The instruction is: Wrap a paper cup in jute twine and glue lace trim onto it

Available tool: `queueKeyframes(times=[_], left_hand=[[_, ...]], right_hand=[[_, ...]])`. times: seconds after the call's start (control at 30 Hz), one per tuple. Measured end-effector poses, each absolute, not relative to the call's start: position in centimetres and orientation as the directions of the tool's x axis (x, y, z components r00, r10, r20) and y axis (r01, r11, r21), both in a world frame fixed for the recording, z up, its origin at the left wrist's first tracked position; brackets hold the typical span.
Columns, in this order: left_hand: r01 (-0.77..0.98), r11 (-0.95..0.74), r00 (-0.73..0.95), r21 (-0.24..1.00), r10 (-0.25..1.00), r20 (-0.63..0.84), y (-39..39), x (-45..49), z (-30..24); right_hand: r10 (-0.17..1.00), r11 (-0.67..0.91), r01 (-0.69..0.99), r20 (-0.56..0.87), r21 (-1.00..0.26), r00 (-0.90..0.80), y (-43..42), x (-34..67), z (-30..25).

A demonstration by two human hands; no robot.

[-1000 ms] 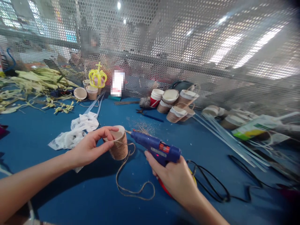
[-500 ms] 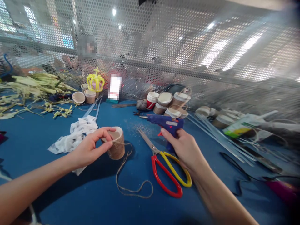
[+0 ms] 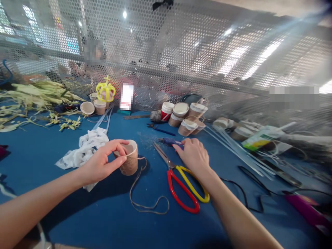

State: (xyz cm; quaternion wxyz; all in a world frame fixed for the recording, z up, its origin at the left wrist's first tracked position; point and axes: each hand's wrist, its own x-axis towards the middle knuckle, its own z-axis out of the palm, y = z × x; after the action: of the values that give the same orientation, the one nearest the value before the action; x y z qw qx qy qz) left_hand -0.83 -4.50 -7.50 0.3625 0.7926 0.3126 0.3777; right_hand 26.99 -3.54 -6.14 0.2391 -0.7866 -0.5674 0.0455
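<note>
The left hand [image 3: 107, 160] is pinching the brown cup [image 3: 130, 164] by its rim on the blue table [image 3: 103, 218]. Right of the cup, the right hand [image 3: 195, 155] is covering a glue gun [image 3: 170, 141]; from here I can't tell how tightly. The cup is looking light, stiff but crushable, best held gently at the rim.

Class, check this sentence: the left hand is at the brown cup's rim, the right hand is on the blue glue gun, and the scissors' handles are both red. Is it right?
Not quite: the handles of the scissors are not both red; the head view shows one red and one yellow. The left hand is at the rim of the brown cup, and the right hand is on the blue glue gun.
</note>
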Motion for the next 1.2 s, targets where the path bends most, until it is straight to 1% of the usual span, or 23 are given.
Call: queueKeyframes(times=[0.07, 0.1, 0.13, 0.17, 0.23, 0.3, 0.43, 0.53, 0.6, 0.7, 1.2], left_hand=[[0.235, -0.542, 0.523, 0.807, 0.77, 0.366, -4.5, -0.8, -7.6], [0.239, -0.542, 0.522, 0.806, 0.771, 0.364, -4.4, -0.8, -7.6], [0.24, -0.543, 0.523, 0.805, 0.771, 0.364, -4.4, -0.8, -7.7], [0.236, -0.544, 0.526, 0.805, 0.768, 0.365, -4.5, -0.9, -7.7], [0.227, -0.541, 0.539, 0.81, 0.762, 0.358, -4.6, -0.9, -7.7], [0.216, -0.534, 0.562, 0.817, 0.753, 0.343, -4.8, -0.9, -7.4], [0.209, -0.531, 0.618, 0.821, 0.723, 0.31, -5.2, -0.9, -6.8], [0.197, -0.522, 0.647, 0.83, 0.706, 0.29, -5.4, -0.8, -6.6], [0.184, -0.497, 0.657, 0.848, 0.704, 0.27, -5.4, -0.8, -6.6], [0.177, -0.472, 0.673, 0.864, 0.698, 0.243, -5.5, -0.8, -6.7], [0.162, -0.413, 0.707, 0.896, 0.682, 0.186, -5.4, -0.8, -6.4]], right_hand=[[0.964, -0.058, 0.899, 0.21, -0.434, 0.163, -5.1, 24.6, -5.5], [0.981, 0.057, 0.887, 0.19, -0.458, 0.035, -5.9, 23.3, -5.3], [0.975, 0.208, 0.832, 0.178, -0.515, -0.133, -6.7, 22.1, -5.2], [0.948, 0.316, 0.782, 0.209, -0.538, -0.239, -7.4, 21.0, -5.1], [0.908, 0.418, 0.74, 0.277, -0.526, -0.316, -8.4, 19.4, -5.1], [0.91, 0.414, 0.718, 0.282, -0.56, -0.305, -8.9, 18.7, -4.9], [0.943, 0.311, 0.579, 0.167, -0.754, -0.289, -9.6, 19.3, -4.5], [0.967, 0.219, 0.542, 0.107, -0.811, -0.23, -9.9, 19.9, -4.4], [0.978, 0.183, 0.536, 0.098, -0.824, -0.183, -10.1, 20.1, -4.5], [0.982, 0.173, 0.524, 0.105, -0.834, -0.157, -10.1, 20.2, -5.0], [0.972, 0.232, 0.558, 0.163, -0.797, -0.171, -9.4, 20.0, -5.6]])
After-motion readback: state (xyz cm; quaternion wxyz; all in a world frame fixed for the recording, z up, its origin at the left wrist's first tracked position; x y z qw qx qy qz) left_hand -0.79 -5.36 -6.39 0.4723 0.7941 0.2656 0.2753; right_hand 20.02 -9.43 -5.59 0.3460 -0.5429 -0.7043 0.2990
